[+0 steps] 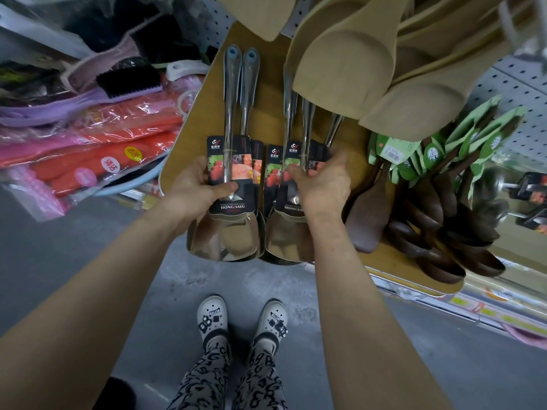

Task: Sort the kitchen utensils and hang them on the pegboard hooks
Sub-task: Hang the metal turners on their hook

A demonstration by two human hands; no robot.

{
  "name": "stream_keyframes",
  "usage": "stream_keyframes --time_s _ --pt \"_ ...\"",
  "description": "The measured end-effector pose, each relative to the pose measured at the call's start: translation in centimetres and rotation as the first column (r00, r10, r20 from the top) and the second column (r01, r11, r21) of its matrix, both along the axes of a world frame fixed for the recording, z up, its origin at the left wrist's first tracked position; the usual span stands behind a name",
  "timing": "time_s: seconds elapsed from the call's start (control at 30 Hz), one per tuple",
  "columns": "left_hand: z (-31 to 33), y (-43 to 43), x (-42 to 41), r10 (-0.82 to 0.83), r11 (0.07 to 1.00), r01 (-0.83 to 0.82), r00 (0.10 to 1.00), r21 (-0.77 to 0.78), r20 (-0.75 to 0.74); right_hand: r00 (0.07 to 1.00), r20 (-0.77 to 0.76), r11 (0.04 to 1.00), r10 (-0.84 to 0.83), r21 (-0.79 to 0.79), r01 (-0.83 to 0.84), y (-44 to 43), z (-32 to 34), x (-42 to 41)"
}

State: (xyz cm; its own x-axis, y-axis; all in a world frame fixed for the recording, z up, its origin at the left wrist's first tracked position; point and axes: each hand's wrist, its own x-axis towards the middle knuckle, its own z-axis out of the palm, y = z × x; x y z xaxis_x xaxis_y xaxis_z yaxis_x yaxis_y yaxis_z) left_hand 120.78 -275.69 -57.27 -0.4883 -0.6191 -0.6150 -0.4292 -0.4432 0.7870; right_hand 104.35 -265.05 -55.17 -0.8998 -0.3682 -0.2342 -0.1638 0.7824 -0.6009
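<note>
Several steel spatulas with black printed cards lie side by side on a tan shelf board [266, 90], blades toward me. My left hand [195, 187] grips the carded neck of the left steel spatulas [228, 232], thumb on the card. My right hand [322, 182] grips the necks of the right steel spatulas [284, 241]. Pale wooden spatulas [355, 63] hang overhead against the white pegboard [509, 93]. Dark wooden spoons with green cards [444, 220] lie at the right of the board.
A heap of bagged pink, orange and purple cleaning goods [97, 143] lies to the left. More packaged goods sit on the shelf at the far right [529, 190]. Grey concrete floor and my feet in white clogs [242, 321] are below.
</note>
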Motion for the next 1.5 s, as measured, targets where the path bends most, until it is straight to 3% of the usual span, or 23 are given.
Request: stream_keyframes --time_s 0.1,0.2,0.43,0.67,0.97,1.27,1.5 --pt "0.1 0.0 0.3 -0.009 0.999 0.009 1.000 0.033 -0.013 0.984 0.168 0.998 -0.053 -0.024 0.057 0.3 0.3 -0.4" --pt "0.4 0.2 1.0 -0.033 0.996 0.037 0.998 0.077 -0.053 0.918 0.385 0.974 -0.089 -0.159 0.161 1.3 0.8 -0.4" --pt "1.3 1.9 3.0 -0.077 0.991 0.091 0.987 0.098 -0.140 0.700 0.706 0.870 0.107 -0.408 0.277 4.3 3.6 1.8" --pt "2.3 4.6 6.1 -0.087 0.995 0.094 0.981 0.032 -0.173 0.651 0.741 0.867 0.164 -0.423 0.264 4.8 4.1 5.1" --pt "5.3 13.6 9.0 0.016 1.000 -0.018 0.956 -0.007 -0.291 0.696 0.659 0.877 0.286 -0.472 0.086 10.9 3.5 9.3" --pt "9.5 27.3 12.0 0.082 0.995 -0.097 0.938 -0.027 -0.337 0.684 0.646 0.884 0.338 -0.468 0.005 22.7 9.5 12.1" --pt "14.5 35.2 12.6 0.090 0.995 -0.100 0.933 -0.011 -0.348 0.751 0.575 0.870 0.325 -0.492 0.001 30.2 14.4 13.1"
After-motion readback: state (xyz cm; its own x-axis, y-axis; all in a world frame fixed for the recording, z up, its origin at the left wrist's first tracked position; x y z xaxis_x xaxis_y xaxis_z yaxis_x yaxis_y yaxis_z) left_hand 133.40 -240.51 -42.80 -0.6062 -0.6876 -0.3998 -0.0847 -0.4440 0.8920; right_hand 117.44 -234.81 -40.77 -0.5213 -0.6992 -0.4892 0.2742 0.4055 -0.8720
